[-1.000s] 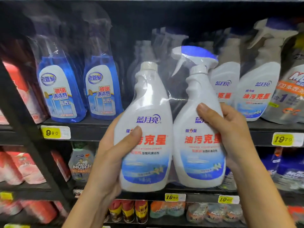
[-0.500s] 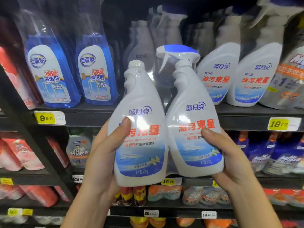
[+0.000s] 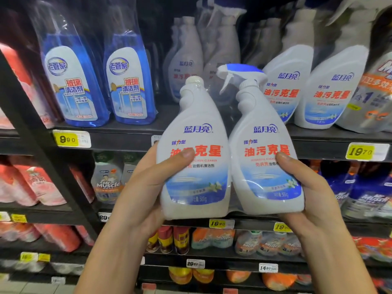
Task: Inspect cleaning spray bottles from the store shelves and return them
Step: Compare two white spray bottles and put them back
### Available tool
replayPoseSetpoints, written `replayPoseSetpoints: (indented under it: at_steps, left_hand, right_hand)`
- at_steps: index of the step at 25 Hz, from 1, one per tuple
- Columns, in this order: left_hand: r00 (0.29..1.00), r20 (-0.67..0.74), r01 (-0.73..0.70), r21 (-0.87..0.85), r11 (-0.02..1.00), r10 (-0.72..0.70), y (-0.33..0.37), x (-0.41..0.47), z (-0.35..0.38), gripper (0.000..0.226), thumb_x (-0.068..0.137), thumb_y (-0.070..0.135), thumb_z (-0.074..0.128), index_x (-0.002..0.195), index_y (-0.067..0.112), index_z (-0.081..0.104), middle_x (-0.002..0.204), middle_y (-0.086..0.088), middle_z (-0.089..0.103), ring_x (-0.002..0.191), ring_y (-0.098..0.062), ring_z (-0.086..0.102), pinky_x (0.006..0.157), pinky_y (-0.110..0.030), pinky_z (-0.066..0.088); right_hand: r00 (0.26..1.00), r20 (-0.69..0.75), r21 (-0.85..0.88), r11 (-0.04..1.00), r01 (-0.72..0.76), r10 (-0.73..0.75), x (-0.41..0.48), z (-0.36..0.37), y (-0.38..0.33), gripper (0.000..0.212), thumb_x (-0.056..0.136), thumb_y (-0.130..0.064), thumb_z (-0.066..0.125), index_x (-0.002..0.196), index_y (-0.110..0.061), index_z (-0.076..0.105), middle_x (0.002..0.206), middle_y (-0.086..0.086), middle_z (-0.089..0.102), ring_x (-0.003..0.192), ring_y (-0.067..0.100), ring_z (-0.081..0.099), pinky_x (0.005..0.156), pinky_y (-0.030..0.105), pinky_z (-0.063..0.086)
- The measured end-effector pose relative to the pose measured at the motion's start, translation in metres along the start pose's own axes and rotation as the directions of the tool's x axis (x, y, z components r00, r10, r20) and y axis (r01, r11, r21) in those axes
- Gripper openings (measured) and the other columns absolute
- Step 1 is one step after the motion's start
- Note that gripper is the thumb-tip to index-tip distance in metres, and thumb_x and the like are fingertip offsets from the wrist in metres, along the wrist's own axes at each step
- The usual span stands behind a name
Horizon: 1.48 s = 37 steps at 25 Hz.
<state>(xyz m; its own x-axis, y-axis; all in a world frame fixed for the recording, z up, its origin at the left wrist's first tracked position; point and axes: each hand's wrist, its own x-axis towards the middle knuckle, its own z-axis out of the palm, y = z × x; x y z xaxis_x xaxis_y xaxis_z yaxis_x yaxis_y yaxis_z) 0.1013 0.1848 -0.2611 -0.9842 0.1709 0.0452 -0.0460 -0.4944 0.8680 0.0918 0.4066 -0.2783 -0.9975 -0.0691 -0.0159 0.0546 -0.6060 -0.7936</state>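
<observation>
The left grip (image 3: 146, 187) is wrapped round the lower body of the capped bottle (image 3: 199, 132). Its thumb (image 3: 180, 155) lies across the front label and its fingers are hidden behind. The right grip (image 3: 314, 192) holds the spray bottle (image 3: 265, 130) the same way, thumb on the label.

Both bottles stand nearly upright between the grips with their labels facing the person. They touch low down and lean apart toward the necks. The blue-and-white trigger (image 3: 239, 73) sits well above the right grip. Clear film shows round the necks, so the two may be bundled as one pack, though I cannot be sure.

They are probably full and fairly heavy, with stiff plastic walls that give a little under a squeeze. The glossy label and film likely make them slippery. The wide lower body is the safest hold; the trigger and thin neck are not.

Behind and above the grips, the shelf (image 3: 127, 134) carries more white bottles (image 3: 288, 81) of the same kind. Blue bottles (image 3: 74, 85) stand up and to the left of the left grip. A yellow price tag (image 3: 360, 151) sits just above the right grip, to its right.
</observation>
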Motion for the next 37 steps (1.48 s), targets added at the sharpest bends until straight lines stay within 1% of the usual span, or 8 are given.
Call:
replayPoseSetpoints:
  at_steps: [5, 8, 14, 20, 26, 28, 33, 37]
  left_hand:
    - [0.999, 0.037, 0.02, 0.009, 1.0, -0.02, -0.001, -0.003, 0.0, 0.046, 0.071, 0.014, 0.074, 0.116, 0.018, 0.067, 0.113, -0.014, 0.07, 0.101, -0.031, 0.069, 0.074, -0.042, 0.059]
    - [0.999, 0.053, 0.004, 0.001, 1.0, -0.004, -0.004, -0.004, -0.002, 0.047, 0.072, 0.013, 0.075, 0.117, 0.021, 0.067, 0.115, -0.013, 0.07, 0.102, -0.031, 0.069, 0.074, -0.043, 0.059]
    - [0.999, 0.011, -0.047, -0.043, 0.998, 0.048, -0.026, 0.006, -0.014, 0.055, 0.058, 0.009, 0.08, 0.11, 0.025, 0.071, 0.11, -0.012, 0.072, 0.093, -0.028, 0.072, 0.067, -0.037, 0.058]
    - [0.984, 0.008, -0.179, 0.078, 0.981, 0.179, -0.038, 0.011, -0.023, 0.08, 0.046, 0.036, 0.093, 0.119, 0.02, 0.064, 0.114, -0.015, 0.069, 0.098, -0.028, 0.07, 0.071, -0.034, 0.058]
    - [0.916, 0.051, -0.401, 0.19, 0.896, 0.399, -0.036, 0.007, -0.024, 0.073, 0.046, 0.026, 0.091, 0.113, 0.031, 0.065, 0.105, -0.007, 0.072, 0.094, -0.021, 0.071, 0.07, -0.027, 0.057]
    - [0.902, 0.063, -0.427, 0.276, 0.861, 0.427, -0.031, 0.007, -0.028, 0.073, 0.046, 0.021, 0.087, 0.115, 0.031, 0.064, 0.109, -0.007, 0.071, 0.098, -0.023, 0.069, 0.072, -0.028, 0.057]
    - [0.895, 0.08, -0.425, 0.45, 0.785, 0.438, -0.029, 0.007, -0.039, 0.073, 0.037, 0.045, 0.093, 0.105, 0.041, 0.066, 0.107, -0.001, 0.071, 0.097, -0.02, 0.068, 0.074, -0.026, 0.057]
    - [0.898, 0.101, -0.417, 0.513, 0.75, 0.429, -0.032, 0.01, -0.046, 0.075, 0.038, 0.049, 0.093, 0.107, 0.032, 0.068, 0.11, -0.008, 0.07, 0.101, -0.028, 0.066, 0.077, -0.026, 0.056]
  right_hand:
    - [0.995, -0.063, 0.009, 0.997, -0.071, 0.071, -0.005, -0.005, -0.005, 0.018, 0.065, -0.021, 0.073, 0.081, -0.016, 0.08, 0.105, 0.013, 0.074, 0.094, 0.031, 0.072, 0.068, 0.047, 0.06]
    - [0.999, -0.022, -0.019, 0.999, -0.043, 0.043, -0.008, -0.008, -0.005, 0.019, 0.067, -0.021, 0.072, 0.084, -0.018, 0.08, 0.106, 0.013, 0.074, 0.095, 0.03, 0.072, 0.067, 0.045, 0.06]
    - [0.967, 0.176, -0.206, 0.954, 0.217, -0.182, -0.015, -0.01, -0.002, 0.051, 0.058, -0.016, 0.078, 0.108, -0.018, 0.071, 0.105, 0.017, 0.073, 0.092, 0.034, 0.072, 0.065, 0.036, 0.059]
    - [0.878, 0.301, -0.327, 0.825, 0.462, -0.372, -0.018, -0.013, -0.002, 0.067, 0.057, -0.018, 0.081, 0.121, -0.024, 0.064, 0.107, 0.013, 0.072, 0.093, 0.032, 0.072, 0.068, 0.037, 0.059]
    - [0.901, 0.362, -0.501, 0.766, 0.403, -0.237, -0.006, -0.035, -0.003, 0.076, 0.036, -0.048, 0.095, 0.106, -0.029, 0.072, 0.094, 0.008, 0.076, 0.083, 0.025, 0.074, 0.063, 0.03, 0.059]
    - [0.911, 0.361, -0.505, 0.78, 0.371, -0.2, -0.001, -0.041, 0.002, 0.078, 0.032, -0.046, 0.097, 0.105, -0.029, 0.073, 0.092, 0.007, 0.077, 0.083, 0.022, 0.074, 0.064, 0.029, 0.058]
    - [0.901, 0.371, -0.551, 0.727, 0.41, -0.226, 0.004, -0.045, 0.011, 0.073, 0.032, -0.045, 0.096, 0.101, -0.034, 0.073, 0.092, -0.007, 0.076, 0.082, 0.004, 0.07, 0.067, 0.019, 0.056]
    - [0.93, 0.313, -0.617, 0.702, 0.354, -0.194, 0.002, -0.048, 0.013, 0.057, 0.022, -0.043, 0.09, 0.077, -0.039, 0.078, 0.076, -0.012, 0.075, 0.069, -0.001, 0.069, 0.06, 0.014, 0.054]
